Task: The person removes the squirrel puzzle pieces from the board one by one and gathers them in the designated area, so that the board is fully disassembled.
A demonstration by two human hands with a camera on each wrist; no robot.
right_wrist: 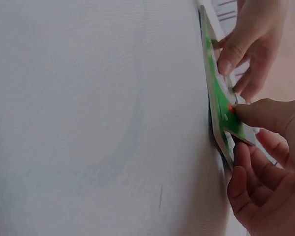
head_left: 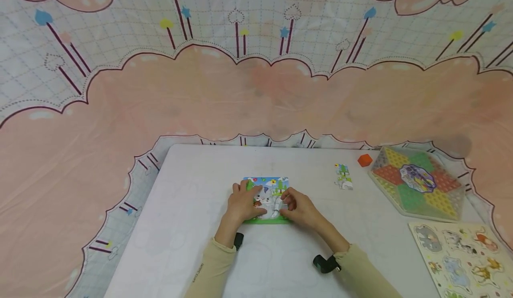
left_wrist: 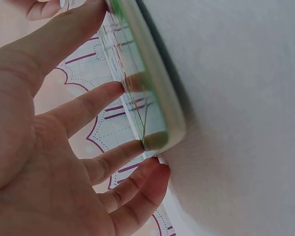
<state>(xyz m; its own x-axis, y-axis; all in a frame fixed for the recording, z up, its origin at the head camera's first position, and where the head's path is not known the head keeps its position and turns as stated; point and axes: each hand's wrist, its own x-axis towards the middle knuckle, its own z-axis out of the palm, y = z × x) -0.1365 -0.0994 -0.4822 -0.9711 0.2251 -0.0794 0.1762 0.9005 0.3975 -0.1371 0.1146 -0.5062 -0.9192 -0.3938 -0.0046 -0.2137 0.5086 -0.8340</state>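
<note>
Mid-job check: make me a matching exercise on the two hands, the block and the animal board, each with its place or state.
1. Left hand
2. Right hand
3. Block
4. Animal board

A. Orange, just left of the far corner of the six-sided box in the head view
B. Pinching a puzzle piece
C. On the person's side of that box, at the right of the head view
D. Fingers spread over the left part of the puzzle

Pairs: 1-D, 2-B, 3-A, 4-C

I see soft, even light across the smooth white worktop [head_left: 192, 191]; both wrist views look dimmer, shadow hugging the rectangular green-edged puzzle board [left_wrist: 168, 103].
</note>
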